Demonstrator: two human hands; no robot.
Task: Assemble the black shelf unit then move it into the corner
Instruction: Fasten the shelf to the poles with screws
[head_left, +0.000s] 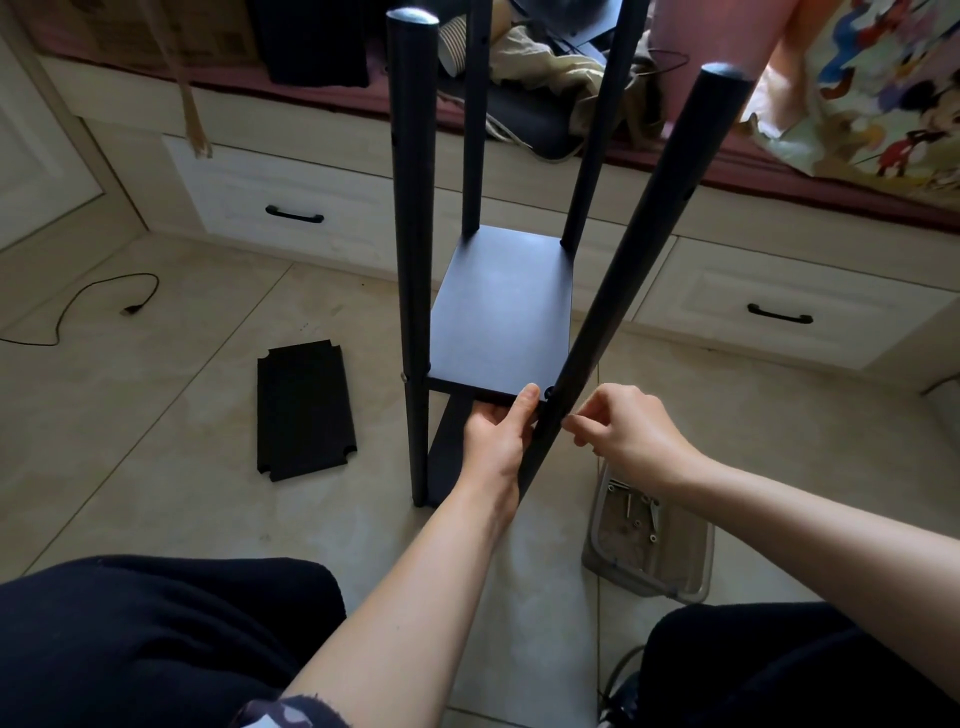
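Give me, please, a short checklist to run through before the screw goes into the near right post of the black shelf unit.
1. Left hand steadies the shelf board at its near edge, thumb on top: ok.
2. Right hand has a screw pinched at the near right post: cannot tell, fingertips hide it.
3. Near right post upright: not ok, it leans outward.
4. Near left post fastened at the board: ok, a screw head shows there.
5. Spare screws within reach: ok, in the clear container.
6. Loose board out of the way: ok, flat on the floor.
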